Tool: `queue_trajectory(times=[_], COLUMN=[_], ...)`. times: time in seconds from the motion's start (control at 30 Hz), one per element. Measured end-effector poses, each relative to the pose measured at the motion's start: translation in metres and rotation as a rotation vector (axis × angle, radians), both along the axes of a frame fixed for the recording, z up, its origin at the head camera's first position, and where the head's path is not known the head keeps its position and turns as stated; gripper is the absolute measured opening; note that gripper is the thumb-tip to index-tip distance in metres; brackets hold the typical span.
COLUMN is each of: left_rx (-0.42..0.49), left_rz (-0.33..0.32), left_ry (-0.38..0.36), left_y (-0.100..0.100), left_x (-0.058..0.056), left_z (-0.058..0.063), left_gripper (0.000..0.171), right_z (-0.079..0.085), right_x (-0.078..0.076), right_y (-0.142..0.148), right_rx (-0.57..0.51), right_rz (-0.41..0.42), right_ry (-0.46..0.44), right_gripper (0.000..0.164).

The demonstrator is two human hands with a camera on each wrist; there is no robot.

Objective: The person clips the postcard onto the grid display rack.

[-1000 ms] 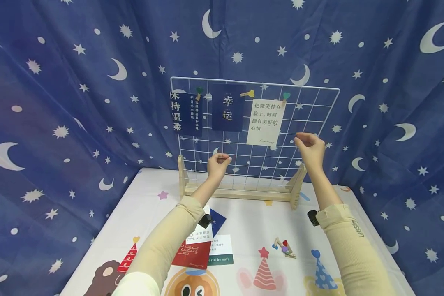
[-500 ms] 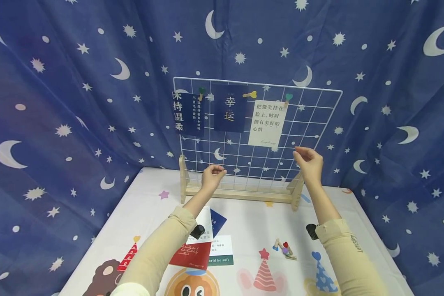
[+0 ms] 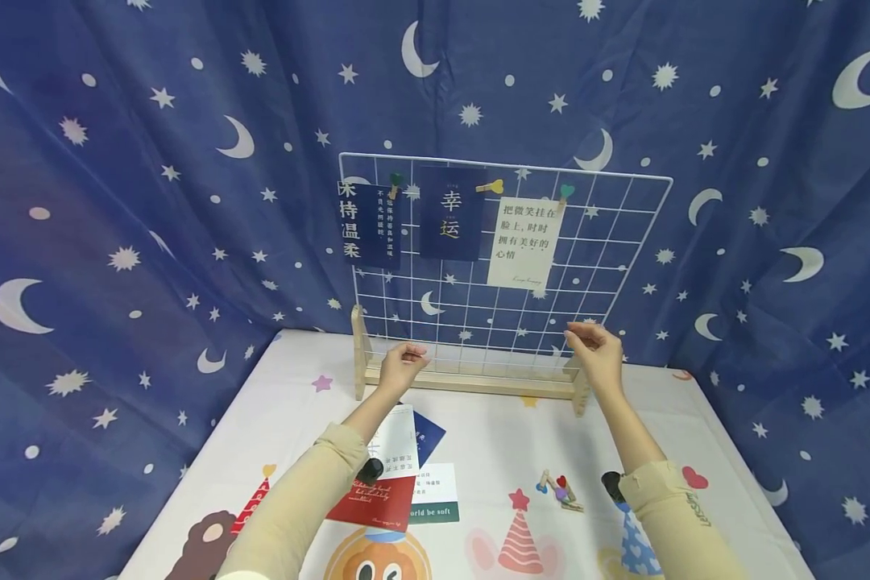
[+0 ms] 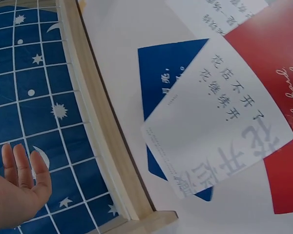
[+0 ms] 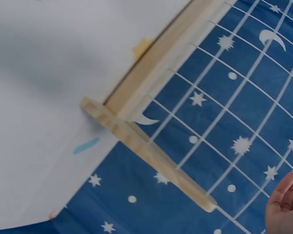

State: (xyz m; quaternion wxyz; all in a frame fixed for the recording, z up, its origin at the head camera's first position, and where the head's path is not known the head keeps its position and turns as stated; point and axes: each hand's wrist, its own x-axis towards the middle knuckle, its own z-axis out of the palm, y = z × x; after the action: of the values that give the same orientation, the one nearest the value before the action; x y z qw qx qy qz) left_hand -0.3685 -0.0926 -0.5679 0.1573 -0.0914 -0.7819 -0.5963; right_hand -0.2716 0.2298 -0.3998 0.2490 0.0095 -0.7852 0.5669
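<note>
My left hand (image 3: 402, 366) hovers before the lower left of a white wire grid (image 3: 471, 329), fingers loosely bent and holding nothing. My right hand (image 3: 597, 354), also holding nothing, is at the grid's lower right. Three cards are on the grid: a dark blue one (image 3: 368, 229) at left, another dark blue card (image 3: 451, 221) in the middle and a tilted white card (image 3: 524, 246). Small wooden clips show beside them: a dark green clip (image 3: 395, 184), a yellow heart clip (image 3: 491, 186) and a teal heart clip (image 3: 566, 193).
A wooden base (image 3: 471, 381) supports the grid. Overlapping cards lie on the table, among them a red card (image 3: 377, 503), a white card (image 4: 219, 117) and a blue card (image 3: 428, 435). Several loose clips (image 3: 561, 490) lie front right. A blue star-patterned curtain (image 3: 188, 201) hangs behind.
Both hands have come down along the grid, the left one also shifting left and the right one slightly left. The cards and clips on the grid stay as they were.
</note>
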Motion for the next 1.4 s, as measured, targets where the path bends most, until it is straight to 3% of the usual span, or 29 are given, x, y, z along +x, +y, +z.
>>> queue_trajectory(times=[0.07, 0.1, 0.17, 0.2, 0.27, 0.33, 0.43, 0.5, 0.53, 0.57, 0.63, 0.8, 0.9, 1.0, 1.13, 1.4], left_rx=[-0.040, -0.046, -0.095, -0.091, -0.125, -0.139, -0.186, -0.198, -0.229, -0.243, -0.270, -0.352, -0.397, -0.424, -0.429, -0.528], left_rz=[-0.015, -0.037, -0.095, -0.137, -0.185, -0.232, -0.237, -0.262, -0.255, -0.261, -0.268, -0.237, -0.225, -0.224, -0.281, -0.360], left_ry=[-0.057, -0.037, -0.087, -0.064, -0.084, -0.094, -0.101, -0.067, -0.077, -0.039, -0.054, -0.166, -0.196, -0.195, -0.174, -0.180], left_y=[-0.005, -0.007, -0.011, -0.014, -0.015, -0.018, -0.023, -0.029, -0.031, -0.033, -0.033, -0.021, -0.017, -0.017, -0.021, -0.024], left_x=[-0.004, -0.008, -0.002, -0.001, 0.010, 0.012, 0.007, 0.001, 0.002, 0.005, 0.023, 0.087, 0.105, 0.110, 0.110, 0.114], left_z=[-0.014, -0.024, -0.024, -0.028, -0.023, -0.029, -0.054, -0.075, -0.077, -0.079, -0.059, 0.023, 0.044, 0.047, 0.043, 0.039], left_gripper=[0.017, 0.017, 0.019, 0.020, 0.021, 0.023, 0.023, 0.024, 0.024, 0.023, 0.024, 0.023, 0.022, 0.022, 0.022, 0.026], right_z=[-0.001, -0.001, -0.003, -0.005, -0.013, -0.021, -0.034, -0.041, -0.045, -0.048, -0.055, -0.071, -0.079, -0.087, -0.095, -0.111], right_x=[0.006, 0.009, 0.013, 0.014, 0.014, 0.013, 0.012, 0.013, 0.014, 0.015, 0.016, 0.021, 0.025, 0.028, 0.031, 0.040], right_y=[-0.002, -0.002, -0.003, -0.002, 0.000, 0.004, 0.009, 0.012, 0.014, 0.015, 0.017, 0.024, 0.028, 0.032, 0.035, 0.043], right_rx=[0.018, 0.024, 0.022, 0.026, 0.039, 0.053, 0.097, 0.122, 0.125, 0.119, 0.122, 0.182, 0.232, 0.252, 0.303, 0.430], right_rz=[0.012, 0.017, 0.028, 0.033, 0.034, 0.045, 0.057, 0.077, 0.087, 0.096, 0.118, 0.152, 0.166, 0.176, 0.200, 0.320], right_ry=[-0.009, -0.014, -0.024, -0.029, -0.047, -0.065, -0.081, -0.078, -0.074, -0.068, -0.060, -0.068, -0.076, -0.088, -0.117, -0.126], right_gripper=[0.019, 0.018, 0.018, 0.018, 0.018, 0.020, 0.021, 0.022, 0.022, 0.022, 0.022, 0.020, 0.018, 0.017, 0.016, 0.011])
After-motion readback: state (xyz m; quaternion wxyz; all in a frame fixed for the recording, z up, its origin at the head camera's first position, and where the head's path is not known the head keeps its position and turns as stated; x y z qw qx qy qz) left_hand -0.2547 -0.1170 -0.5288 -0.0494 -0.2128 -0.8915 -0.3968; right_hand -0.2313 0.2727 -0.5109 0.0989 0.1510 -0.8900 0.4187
